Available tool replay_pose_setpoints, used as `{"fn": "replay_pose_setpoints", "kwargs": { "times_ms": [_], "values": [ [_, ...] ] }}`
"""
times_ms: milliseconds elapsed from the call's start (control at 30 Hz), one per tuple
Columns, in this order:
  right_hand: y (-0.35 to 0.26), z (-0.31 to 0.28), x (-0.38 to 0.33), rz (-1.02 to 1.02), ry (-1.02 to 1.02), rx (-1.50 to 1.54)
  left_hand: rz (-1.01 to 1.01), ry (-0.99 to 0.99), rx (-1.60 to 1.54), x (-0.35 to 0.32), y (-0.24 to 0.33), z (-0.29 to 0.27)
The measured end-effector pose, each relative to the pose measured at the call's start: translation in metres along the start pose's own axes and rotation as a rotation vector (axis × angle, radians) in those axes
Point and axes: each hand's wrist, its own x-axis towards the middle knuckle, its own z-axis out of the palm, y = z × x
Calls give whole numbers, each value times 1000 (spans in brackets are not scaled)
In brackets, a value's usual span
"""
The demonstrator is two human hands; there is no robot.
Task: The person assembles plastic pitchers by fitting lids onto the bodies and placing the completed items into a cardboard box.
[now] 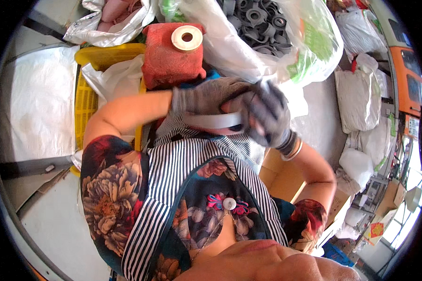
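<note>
Both my hands wear grey knit gloves and meet in front of my striped apron [171,131]. My left hand [211,96] is closed, its fingers curled toward the right hand around something I cannot make out. My right hand [269,114] is against its fingertips, bent inward and smeared by motion. Just below the left hand is a smooth grey curved band [213,121], its right end close to the right hand; whether a hand holds it is hidden. A reddish patch shows between the hands. Beyond my left hand stands a red cloth-covered block [173,63] with a cream ring-shaped disc [187,37] on top.
A clear plastic bag [314,47] of grey ring-like parts [260,23] lies ahead. At the left are a yellow basket [85,93] with a white liner and a white sheet [42,103]. A cardboard box [279,173] sits by my right elbow; white sacks [358,100] line the right.
</note>
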Motion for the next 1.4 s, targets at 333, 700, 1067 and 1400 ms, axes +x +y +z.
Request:
{"fn": "replay_pose_setpoints", "kwargs": {
  "times_ms": [333,700,1067,1400],
  "values": [
    [-68,-70,-18,684,-472,-35,122,-229,-154,30,-12,7],
    [-36,8,-43,-71,-28,50,-82,-536,-361,16,-3,24],
    [-59,-27,-25,-296,-423,-77,-86,-391,-1032,11,-44,73],
    [-47,-23,-73,665,207,160,-179,-179,73,61,0,72]
  ]
}}
